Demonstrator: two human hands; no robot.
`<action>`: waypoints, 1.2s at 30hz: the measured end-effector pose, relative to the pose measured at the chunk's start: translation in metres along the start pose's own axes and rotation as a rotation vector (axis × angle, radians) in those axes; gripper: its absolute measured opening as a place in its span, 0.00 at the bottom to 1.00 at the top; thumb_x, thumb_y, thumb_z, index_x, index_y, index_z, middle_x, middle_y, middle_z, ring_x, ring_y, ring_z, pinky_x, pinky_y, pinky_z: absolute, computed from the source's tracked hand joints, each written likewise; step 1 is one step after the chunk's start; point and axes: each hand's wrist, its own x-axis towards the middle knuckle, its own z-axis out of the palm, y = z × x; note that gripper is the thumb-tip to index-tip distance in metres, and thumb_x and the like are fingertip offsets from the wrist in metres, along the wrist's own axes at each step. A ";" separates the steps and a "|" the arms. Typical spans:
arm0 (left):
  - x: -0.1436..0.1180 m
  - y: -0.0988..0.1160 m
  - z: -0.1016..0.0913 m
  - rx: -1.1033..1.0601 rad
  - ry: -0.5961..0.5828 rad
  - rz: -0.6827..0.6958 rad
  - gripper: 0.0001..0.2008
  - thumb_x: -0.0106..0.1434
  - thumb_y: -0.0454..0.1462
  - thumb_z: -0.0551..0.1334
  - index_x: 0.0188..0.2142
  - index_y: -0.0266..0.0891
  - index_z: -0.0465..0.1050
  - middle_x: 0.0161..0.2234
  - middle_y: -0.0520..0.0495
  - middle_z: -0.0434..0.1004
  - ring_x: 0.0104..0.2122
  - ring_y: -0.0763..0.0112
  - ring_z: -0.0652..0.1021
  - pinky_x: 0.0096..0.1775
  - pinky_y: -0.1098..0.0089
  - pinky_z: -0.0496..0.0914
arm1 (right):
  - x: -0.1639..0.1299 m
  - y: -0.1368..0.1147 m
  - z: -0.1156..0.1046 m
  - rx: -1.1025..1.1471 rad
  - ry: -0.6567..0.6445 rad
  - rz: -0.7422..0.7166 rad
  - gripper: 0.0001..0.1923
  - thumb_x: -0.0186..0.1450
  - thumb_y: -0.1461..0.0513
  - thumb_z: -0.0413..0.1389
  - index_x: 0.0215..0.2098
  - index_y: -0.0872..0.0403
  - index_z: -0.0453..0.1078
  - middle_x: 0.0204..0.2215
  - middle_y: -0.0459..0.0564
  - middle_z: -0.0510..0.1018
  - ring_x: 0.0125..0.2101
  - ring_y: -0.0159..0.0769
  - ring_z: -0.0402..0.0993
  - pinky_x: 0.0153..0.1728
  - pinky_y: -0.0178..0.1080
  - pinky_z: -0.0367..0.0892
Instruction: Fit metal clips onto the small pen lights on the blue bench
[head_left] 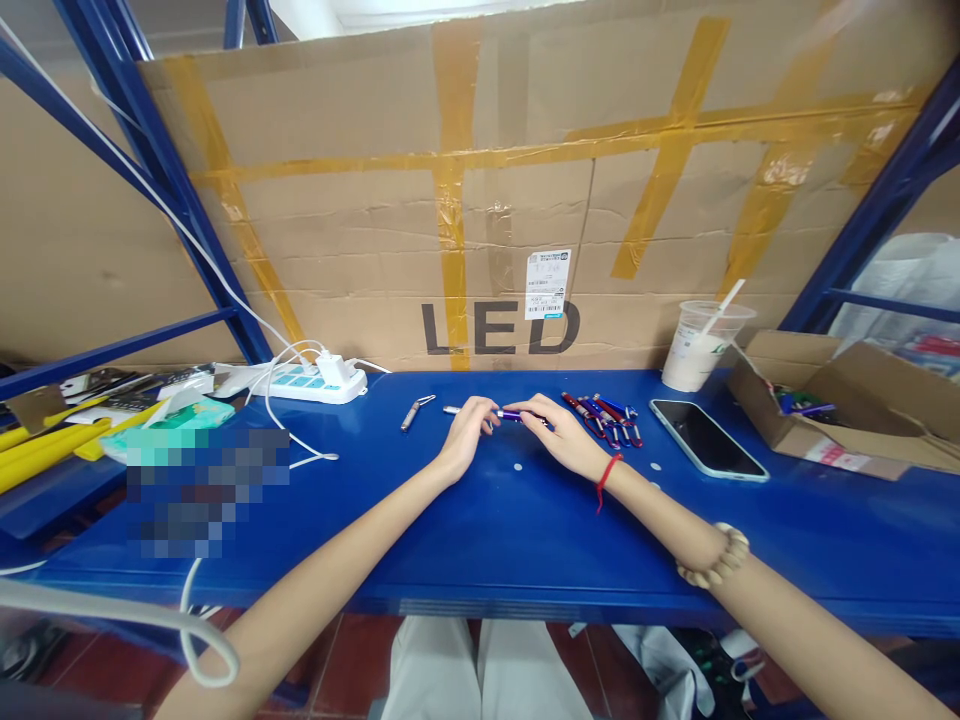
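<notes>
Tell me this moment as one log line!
left hand: near silver piece, grip unclear | right hand: holds purple tube | further right: coloured tubes, phone

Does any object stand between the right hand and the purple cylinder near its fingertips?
Nothing visible does. The right hand has its fingers directly on the purple cylinder. The pile of red and blue pieces lies off to the right, not between them.
</notes>
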 end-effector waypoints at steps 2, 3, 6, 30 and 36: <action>-0.001 -0.001 0.001 0.050 -0.099 0.015 0.12 0.57 0.45 0.54 0.34 0.38 0.65 0.22 0.54 0.68 0.23 0.78 0.66 0.30 0.74 0.60 | 0.000 0.001 0.001 0.004 -0.007 -0.004 0.16 0.67 0.58 0.45 0.48 0.53 0.67 0.39 0.52 0.73 0.41 0.36 0.68 0.46 0.41 0.63; -0.002 -0.002 0.002 0.062 -0.139 0.016 0.13 0.56 0.45 0.57 0.33 0.38 0.65 0.21 0.54 0.67 0.22 0.78 0.66 0.30 0.74 0.60 | 0.000 0.002 0.002 0.005 -0.016 -0.003 0.16 0.66 0.58 0.46 0.49 0.53 0.66 0.41 0.52 0.72 0.43 0.36 0.68 0.47 0.42 0.63; -0.003 -0.003 0.003 0.058 -0.184 0.010 0.14 0.53 0.45 0.60 0.30 0.36 0.65 0.22 0.53 0.67 0.23 0.79 0.67 0.30 0.74 0.62 | -0.001 0.004 0.004 -0.002 -0.052 0.015 0.17 0.65 0.58 0.48 0.51 0.53 0.64 0.44 0.53 0.72 0.42 0.37 0.69 0.44 0.41 0.66; 0.020 0.002 -0.040 0.726 0.358 0.014 0.10 0.56 0.43 0.55 0.25 0.41 0.65 0.27 0.50 0.74 0.34 0.66 0.74 0.37 0.69 0.64 | -0.003 0.003 0.003 0.051 -0.240 0.195 0.18 0.65 0.55 0.46 0.45 0.55 0.70 0.27 0.49 0.77 0.23 0.30 0.69 0.28 0.33 0.65; 0.025 -0.006 -0.046 0.794 0.331 -0.115 0.11 0.59 0.43 0.51 0.36 0.40 0.65 0.28 0.47 0.77 0.35 0.63 0.76 0.38 0.67 0.64 | -0.004 0.004 0.003 0.006 -0.267 0.203 0.17 0.65 0.55 0.46 0.44 0.55 0.71 0.27 0.49 0.77 0.22 0.29 0.69 0.28 0.33 0.65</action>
